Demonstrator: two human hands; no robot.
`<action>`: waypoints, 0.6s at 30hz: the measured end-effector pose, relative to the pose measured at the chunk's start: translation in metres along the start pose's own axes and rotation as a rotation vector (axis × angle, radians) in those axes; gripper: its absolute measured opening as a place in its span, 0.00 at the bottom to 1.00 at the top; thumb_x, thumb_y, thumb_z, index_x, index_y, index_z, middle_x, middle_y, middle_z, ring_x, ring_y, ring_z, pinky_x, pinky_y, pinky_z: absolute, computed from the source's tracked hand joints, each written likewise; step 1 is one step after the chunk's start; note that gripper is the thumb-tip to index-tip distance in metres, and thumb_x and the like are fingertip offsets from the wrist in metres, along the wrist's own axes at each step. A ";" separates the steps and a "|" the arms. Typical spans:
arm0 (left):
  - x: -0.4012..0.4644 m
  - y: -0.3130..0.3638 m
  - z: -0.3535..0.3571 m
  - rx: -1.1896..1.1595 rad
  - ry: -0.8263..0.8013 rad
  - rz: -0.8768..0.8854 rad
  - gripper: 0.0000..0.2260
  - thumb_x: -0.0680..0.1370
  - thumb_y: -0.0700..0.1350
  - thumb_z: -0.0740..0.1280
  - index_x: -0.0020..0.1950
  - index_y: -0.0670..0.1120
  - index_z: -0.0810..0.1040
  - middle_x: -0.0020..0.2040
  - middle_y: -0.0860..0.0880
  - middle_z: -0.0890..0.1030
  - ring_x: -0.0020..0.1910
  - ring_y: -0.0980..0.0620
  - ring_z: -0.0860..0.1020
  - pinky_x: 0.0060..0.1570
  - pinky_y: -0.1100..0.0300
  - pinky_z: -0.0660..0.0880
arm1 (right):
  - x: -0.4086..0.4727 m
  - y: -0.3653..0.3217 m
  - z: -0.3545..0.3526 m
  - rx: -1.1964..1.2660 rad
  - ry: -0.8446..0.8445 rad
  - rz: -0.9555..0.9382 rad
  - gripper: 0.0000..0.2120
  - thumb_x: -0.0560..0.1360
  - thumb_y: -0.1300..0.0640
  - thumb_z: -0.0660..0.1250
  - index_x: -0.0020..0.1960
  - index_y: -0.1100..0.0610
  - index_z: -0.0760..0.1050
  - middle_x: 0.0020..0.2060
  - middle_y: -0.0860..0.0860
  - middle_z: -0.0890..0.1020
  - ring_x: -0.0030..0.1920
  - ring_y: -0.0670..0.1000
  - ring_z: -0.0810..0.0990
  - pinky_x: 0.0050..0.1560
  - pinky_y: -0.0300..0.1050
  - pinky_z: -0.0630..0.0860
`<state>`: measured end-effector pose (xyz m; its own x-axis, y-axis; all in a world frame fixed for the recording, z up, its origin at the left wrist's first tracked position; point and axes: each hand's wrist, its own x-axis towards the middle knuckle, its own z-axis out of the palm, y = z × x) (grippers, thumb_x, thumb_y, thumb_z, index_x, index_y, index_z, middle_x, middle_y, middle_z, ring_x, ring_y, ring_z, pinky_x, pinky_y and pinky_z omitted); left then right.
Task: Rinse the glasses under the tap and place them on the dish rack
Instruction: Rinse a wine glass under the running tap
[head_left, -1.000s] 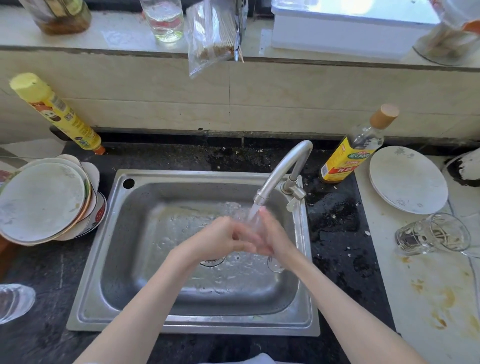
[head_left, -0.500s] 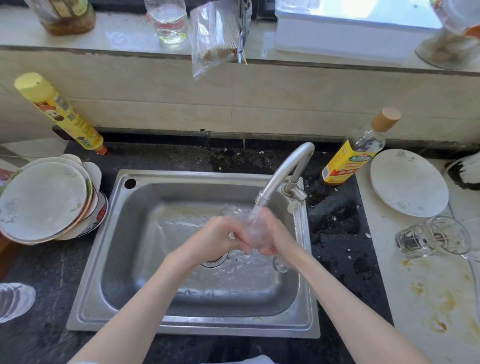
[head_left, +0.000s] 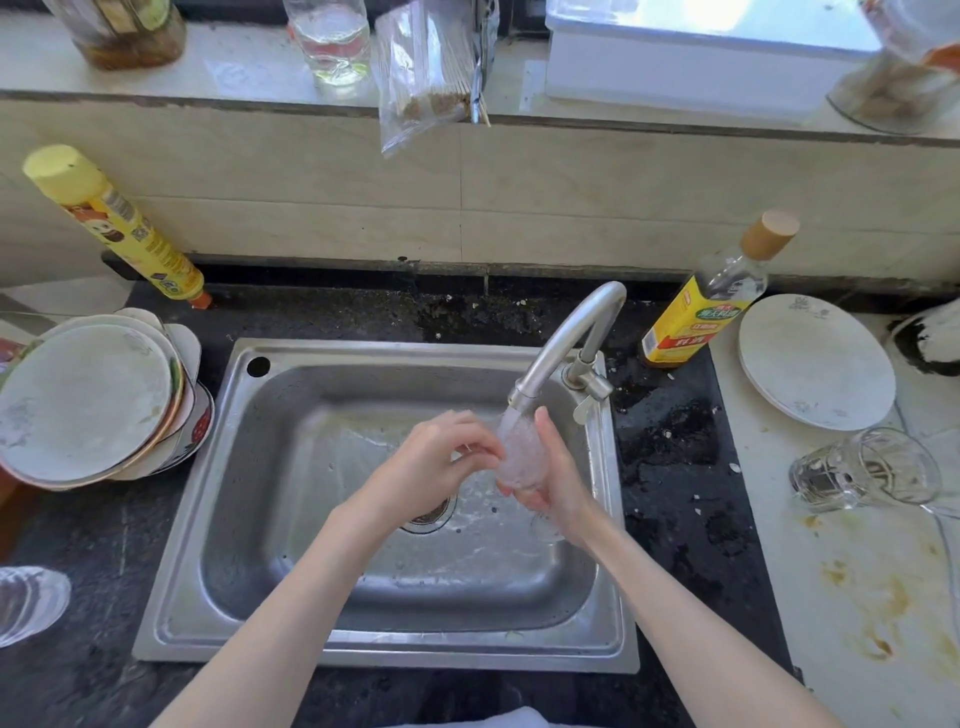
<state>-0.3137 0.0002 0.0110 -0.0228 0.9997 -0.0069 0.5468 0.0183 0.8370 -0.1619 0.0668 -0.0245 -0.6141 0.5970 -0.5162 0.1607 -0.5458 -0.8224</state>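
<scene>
A clear stemmed glass (head_left: 519, 457) is under the running tap (head_left: 566, 343), over the steel sink (head_left: 260, 467). My right hand (head_left: 553, 478) holds its bowl from the right, and its foot shows below that hand. My left hand (head_left: 436, 462) pinches the glass's rim from the left with curled fingers. Water pours over the glass. A second clear glass (head_left: 867, 470) lies on its side on the right counter. Another clear glass (head_left: 28, 603) lies at the left edge, cut off by the frame.
A stack of plates (head_left: 88, 400) sits left of the sink, with a yellow bottle (head_left: 114, 228) behind it. A yellow-labelled bottle (head_left: 711, 296) and a white plate (head_left: 815, 364) stand to the right. The right counter is stained. Jars and bags line the sill.
The glass has risen closer to the spout and tilted more upright. My left hand has moved from the glass's side to its rim. My right hand has stayed on the bowl.
</scene>
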 end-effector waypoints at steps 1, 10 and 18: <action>-0.001 -0.002 0.001 0.038 0.004 0.022 0.04 0.72 0.43 0.69 0.43 0.45 0.83 0.40 0.52 0.80 0.42 0.57 0.73 0.46 0.65 0.69 | 0.000 0.000 0.001 -0.009 0.024 -0.007 0.33 0.73 0.32 0.47 0.46 0.57 0.78 0.27 0.53 0.75 0.20 0.41 0.68 0.20 0.32 0.59; -0.004 -0.004 0.004 0.212 0.108 0.096 0.05 0.71 0.43 0.69 0.41 0.45 0.84 0.40 0.52 0.81 0.45 0.57 0.70 0.48 0.70 0.66 | 0.003 -0.001 0.007 -0.135 0.149 -0.061 0.34 0.71 0.30 0.49 0.40 0.61 0.74 0.29 0.53 0.68 0.28 0.44 0.66 0.33 0.39 0.64; -0.005 -0.002 0.003 0.217 0.146 0.092 0.04 0.71 0.42 0.69 0.41 0.44 0.84 0.40 0.49 0.81 0.45 0.57 0.70 0.50 0.78 0.62 | 0.007 0.001 0.014 -0.038 0.099 -0.018 0.29 0.79 0.37 0.43 0.46 0.53 0.76 0.28 0.46 0.74 0.28 0.43 0.67 0.29 0.36 0.63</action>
<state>-0.3122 -0.0046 0.0080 -0.0767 0.9848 0.1561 0.7186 -0.0539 0.6933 -0.1775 0.0624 -0.0253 -0.5379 0.6630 -0.5207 0.1805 -0.5128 -0.8393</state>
